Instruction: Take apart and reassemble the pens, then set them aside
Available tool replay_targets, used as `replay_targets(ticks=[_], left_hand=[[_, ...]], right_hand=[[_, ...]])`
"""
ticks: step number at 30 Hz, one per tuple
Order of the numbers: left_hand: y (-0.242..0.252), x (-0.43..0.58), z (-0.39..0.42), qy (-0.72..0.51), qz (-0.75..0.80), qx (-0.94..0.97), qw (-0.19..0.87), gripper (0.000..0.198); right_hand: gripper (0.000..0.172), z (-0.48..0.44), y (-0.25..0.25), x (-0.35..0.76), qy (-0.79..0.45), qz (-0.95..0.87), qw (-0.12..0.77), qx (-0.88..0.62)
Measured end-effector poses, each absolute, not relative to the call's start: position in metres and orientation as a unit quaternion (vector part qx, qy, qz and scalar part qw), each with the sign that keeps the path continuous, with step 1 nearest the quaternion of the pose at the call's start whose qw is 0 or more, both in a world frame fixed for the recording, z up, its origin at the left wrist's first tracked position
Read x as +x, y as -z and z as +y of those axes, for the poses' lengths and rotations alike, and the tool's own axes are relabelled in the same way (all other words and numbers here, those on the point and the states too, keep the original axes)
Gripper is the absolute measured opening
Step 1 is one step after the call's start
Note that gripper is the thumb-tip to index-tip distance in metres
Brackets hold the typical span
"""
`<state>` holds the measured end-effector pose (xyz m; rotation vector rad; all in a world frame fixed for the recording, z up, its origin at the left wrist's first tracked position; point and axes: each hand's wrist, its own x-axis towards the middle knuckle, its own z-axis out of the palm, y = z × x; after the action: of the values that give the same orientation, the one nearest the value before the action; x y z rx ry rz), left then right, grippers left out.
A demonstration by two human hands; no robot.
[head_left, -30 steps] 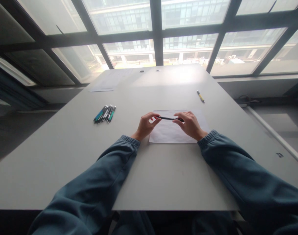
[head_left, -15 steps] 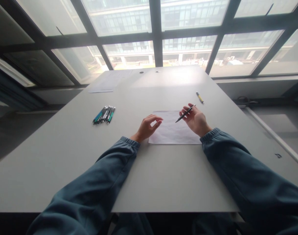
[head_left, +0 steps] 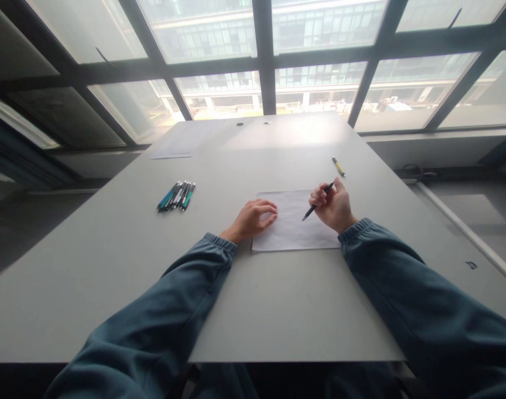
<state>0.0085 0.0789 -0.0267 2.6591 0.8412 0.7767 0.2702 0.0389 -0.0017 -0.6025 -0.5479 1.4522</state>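
Note:
My right hand (head_left: 335, 206) is closed around a dark pen (head_left: 317, 203), its thumb raised along the upper end. The pen tilts with its tip down and to the left, over a white sheet of paper (head_left: 292, 235); whether the tip touches the sheet I cannot tell. At the sheet's left edge my left hand (head_left: 253, 218) rests with relaxed, bent fingers, nothing held in them. A bunch of several pens (head_left: 177, 197), some with blue or green barrels, lies on the table to the left.
A yellow and dark pen (head_left: 338, 166) lies beyond my right hand. More paper (head_left: 173, 141) sits at the far left of the white table (head_left: 111, 266). Two small round spots are near the far edge. Large windows (head_left: 219, 94) stand behind the table.
My right fingers have curled in round the pen, which now stands more steeply, its tip lower. My left hand has lowered, its fingers coming down onto the paper's edge.

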Motion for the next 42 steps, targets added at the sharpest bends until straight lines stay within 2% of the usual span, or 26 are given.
replay_targets(ticks=[10, 13, 17, 21, 23, 29, 31, 36, 42], left_hand=[[0.032, 0.009, 0.085, -0.330, 0.335, 0.873, 0.128, 0.018], [0.034, 0.008, 0.087, -0.329, 0.348, 0.870, 0.120, 0.019], [0.034, 0.008, 0.086, -0.328, 0.356, 0.867, 0.116, 0.020], [0.033, 0.008, 0.085, -0.328, 0.360, 0.867, 0.106, 0.021], [0.032, 0.008, 0.084, -0.328, 0.365, 0.866, 0.099, 0.021], [0.031, 0.008, 0.084, -0.304, 0.389, 0.866, 0.082, 0.027], [0.031, 0.008, 0.083, -0.291, 0.398, 0.866, 0.081, 0.030], [0.033, 0.006, 0.084, -0.272, 0.422, 0.860, 0.088, 0.030], [0.036, 0.005, 0.086, -0.267, 0.418, 0.864, 0.091, 0.025]], right_hand=[[0.030, 0.037, 0.004, 0.270, -0.647, -0.267, 0.666, -0.258], [0.028, 0.036, 0.005, 0.269, -0.661, -0.251, 0.663, -0.246], [0.034, 0.036, 0.003, 0.271, -0.667, -0.244, 0.654, -0.261], [0.026, 0.040, 0.006, 0.272, -0.661, -0.237, 0.640, -0.311], [0.031, 0.041, 0.009, 0.271, -0.651, -0.244, 0.646, -0.315], [0.065, 0.038, 0.012, 0.266, -0.617, -0.318, 0.632, -0.344], [0.067, 0.036, 0.011, 0.262, -0.607, -0.321, 0.634, -0.355], [0.038, 0.035, 0.013, 0.254, -0.564, -0.361, 0.640, -0.376], [0.029, 0.034, 0.012, 0.250, -0.466, -0.413, 0.653, -0.431]])
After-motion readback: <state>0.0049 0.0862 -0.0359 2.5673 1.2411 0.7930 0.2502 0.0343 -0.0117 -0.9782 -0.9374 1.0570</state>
